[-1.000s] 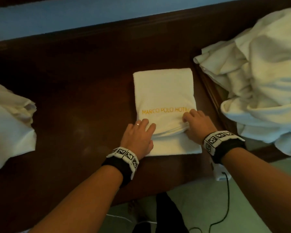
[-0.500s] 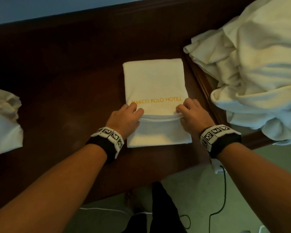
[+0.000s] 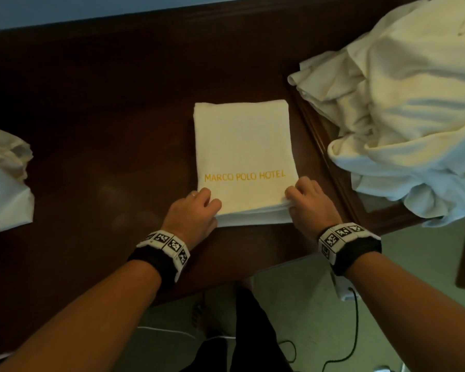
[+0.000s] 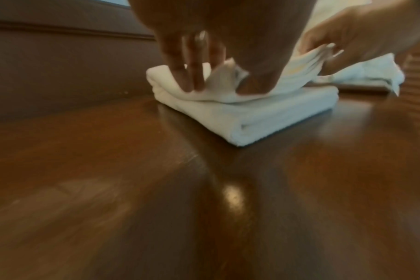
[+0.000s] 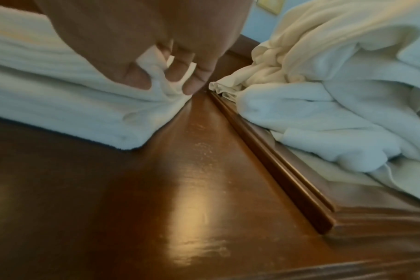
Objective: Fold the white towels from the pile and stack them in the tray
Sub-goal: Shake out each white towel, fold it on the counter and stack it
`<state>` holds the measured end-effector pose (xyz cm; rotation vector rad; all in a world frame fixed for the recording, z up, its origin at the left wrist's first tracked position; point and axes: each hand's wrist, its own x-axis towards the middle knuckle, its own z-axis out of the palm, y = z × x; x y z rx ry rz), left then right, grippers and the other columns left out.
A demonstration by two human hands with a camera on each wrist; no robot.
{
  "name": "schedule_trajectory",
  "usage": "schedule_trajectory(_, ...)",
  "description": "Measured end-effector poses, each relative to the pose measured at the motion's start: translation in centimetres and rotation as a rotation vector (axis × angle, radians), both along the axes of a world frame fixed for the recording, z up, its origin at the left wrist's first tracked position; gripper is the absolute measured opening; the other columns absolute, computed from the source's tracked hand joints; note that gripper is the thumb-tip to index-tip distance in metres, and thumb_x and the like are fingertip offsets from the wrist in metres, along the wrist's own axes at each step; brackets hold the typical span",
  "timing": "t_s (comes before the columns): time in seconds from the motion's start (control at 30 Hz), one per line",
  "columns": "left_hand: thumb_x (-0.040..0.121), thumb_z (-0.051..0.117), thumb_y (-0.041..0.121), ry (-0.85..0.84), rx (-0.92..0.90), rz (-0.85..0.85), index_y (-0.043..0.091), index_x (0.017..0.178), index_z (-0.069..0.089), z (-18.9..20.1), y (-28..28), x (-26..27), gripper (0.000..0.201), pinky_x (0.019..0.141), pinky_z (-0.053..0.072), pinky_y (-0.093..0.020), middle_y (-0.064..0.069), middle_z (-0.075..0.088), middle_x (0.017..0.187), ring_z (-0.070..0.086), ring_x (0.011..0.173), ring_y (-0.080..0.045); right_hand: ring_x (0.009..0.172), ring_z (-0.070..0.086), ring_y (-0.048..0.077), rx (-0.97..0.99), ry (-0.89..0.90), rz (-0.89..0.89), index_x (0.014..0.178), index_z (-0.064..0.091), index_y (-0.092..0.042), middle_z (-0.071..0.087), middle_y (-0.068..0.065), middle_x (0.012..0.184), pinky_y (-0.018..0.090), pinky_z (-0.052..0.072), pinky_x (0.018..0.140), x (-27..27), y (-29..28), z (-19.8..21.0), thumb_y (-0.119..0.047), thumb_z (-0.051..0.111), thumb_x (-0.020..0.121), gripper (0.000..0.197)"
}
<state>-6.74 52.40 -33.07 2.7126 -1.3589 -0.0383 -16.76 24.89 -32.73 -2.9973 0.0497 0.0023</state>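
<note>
Folded white towel (image 3: 243, 146) lies flat at centre of the dark wood surface (image 3: 105, 162), gold "MARCO POLO HOTEL" lettering up. Left hand (image 3: 192, 214) pinches its upper layer at the 7 o'clock corner, fingers (image 4: 192, 75) curled into the cloth. Right hand (image 3: 308, 204) pinches the upper layer at the 5 o'clock corner. Loose pile of towels (image 3: 403, 108) at 2 o'clock, overhanging a wooden tray rim (image 3: 330, 167). More white cloth (image 3: 6, 181) at 9 o'clock.

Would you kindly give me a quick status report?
Left hand and right hand pinch the folded towel at its near corners. Towel on table, not in tray. Nothing in the way.
</note>
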Motion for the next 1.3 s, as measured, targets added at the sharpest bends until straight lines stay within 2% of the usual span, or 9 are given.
schedule_trajectory(0.2,0.064,0.086,0.013,0.155,0.162,-0.005,0.013,0.085,0.061,-1.1,0.9,-1.3,0.033,0.043,0.048,-0.03,-0.005,0.055,0.085,0.059,0.068,-0.023,0.092,0.049,0.022,-0.011,0.274,0.1,0.111,0.058,-0.022,0.051,0.003,0.105,0.033,0.047,0.071,-2.4,0.3,-1.2,-0.016,0.073,0.073,0.042)
schedule_trajectory(0.3,0.091,0.06,0.04,0.258,0.234,0.053,0.021,0.098,0.054,-0.2,0.3,-0.7,0.021,0.065,0.045,-0.03,0.003,0.051,0.1,0.058,0.086,-0.018,0.094,0.048,0.02,0.118,0.291,0.037,0.105,0.063,-0.02,0.052,0.0,0.104,0.036,0.045,0.08,-2.1,-0.1,-0.4,-0.032,0.056,0.082,0.027)
schedule_trajectory(0.43,0.099,0.042,0.053,0.399,0.122,0.334,0.021,0.077,0.049,0.6,0.3,0.8,0.04,0.066,0.044,-0.032,0.004,0.055,0.082,0.056,0.074,-0.018,0.088,0.053,0.022,0.308,0.162,-0.208,0.089,0.065,-0.009,0.051,0.0,0.091,0.032,0.041,0.072,-0.5,-1.1,0.1,-0.024,0.058,0.092,0.017)
schedule_trajectory(0.57,0.096,0.038,0.067,0.452,0.081,0.609,0.021,0.083,0.047,0.3,-0.3,2.1,0.048,0.063,0.045,-0.032,0.002,0.057,0.08,0.056,0.069,-0.016,0.093,0.056,0.021,0.392,0.274,-0.427,0.113,0.057,-0.014,0.051,0.002,0.112,0.033,0.046,0.078,2.2,-1.4,0.0,-0.041,0.053,0.097,0.032)
schedule_trajectory(0.77,0.08,0.052,0.081,0.634,0.025,0.807,0.023,0.103,0.05,-0.4,-2.9,4.2,0.062,0.076,0.055,-0.039,0.003,0.059,0.099,0.061,0.088,-0.022,0.109,0.059,0.023,0.566,0.341,-0.578,0.127,0.05,-0.018,0.057,0.001,0.122,0.04,0.052,0.088,5.5,-1.0,-1.2,-0.066,0.065,0.079,0.069)
schedule_trajectory(0.87,0.072,0.07,0.074,0.728,-0.104,0.886,0.024,0.107,0.051,-0.6,-3.9,4.8,0.064,0.08,0.058,-0.044,0.005,0.061,0.103,0.063,0.093,-0.021,0.111,0.06,0.024,0.63,0.392,-0.612,0.128,0.051,-0.019,0.06,0.001,0.124,0.045,0.054,0.091,6.9,-0.9,-2.1,-0.079,0.068,0.062,0.091)
schedule_trajectory(1.0,0.065,0.09,0.052,0.898,-0.283,1.027,0.018,0.109,0.062,-1.6,-4.9,5.1,0.062,0.082,0.059,-0.041,0.004,0.069,0.102,0.067,0.093,-0.02,0.112,0.06,0.025,0.785,0.425,-0.703,0.127,0.052,-0.012,0.063,0.004,0.123,0.034,0.051,0.089,7.9,-1.3,-1.9,-0.05,0.084,0.07,0.075)
schedule_trajectory(1.17,0.077,0.086,0.029,1.027,-0.454,1.03,0.019,0.106,0.068,-0.5,-5.6,4.6,0.036,0.066,0.049,-0.022,0.008,0.069,0.095,0.066,0.085,-0.011,0.1,0.065,0.02,0.882,0.529,-0.65,0.12,0.064,-0.015,0.069,0.0,0.113,0.033,0.053,0.085,8.8,-2.5,-1.2,-0.039,0.084,0.072,0.057)
schedule_trajectory(1.3,0.087,0.078,0.021,0.954,-0.593,1.017,0.019,0.113,0.057,1.9,-6.4,3.7,0.033,0.064,0.043,-0.018,0.011,0.063,0.096,0.063,0.09,-0.011,0.107,0.064,0.022,0.897,0.44,-0.59,0.126,0.055,-0.023,0.067,-0.005,0.116,0.038,0.053,0.09,8.9,-2.5,0.2,-0.057,0.077,0.063,0.076)
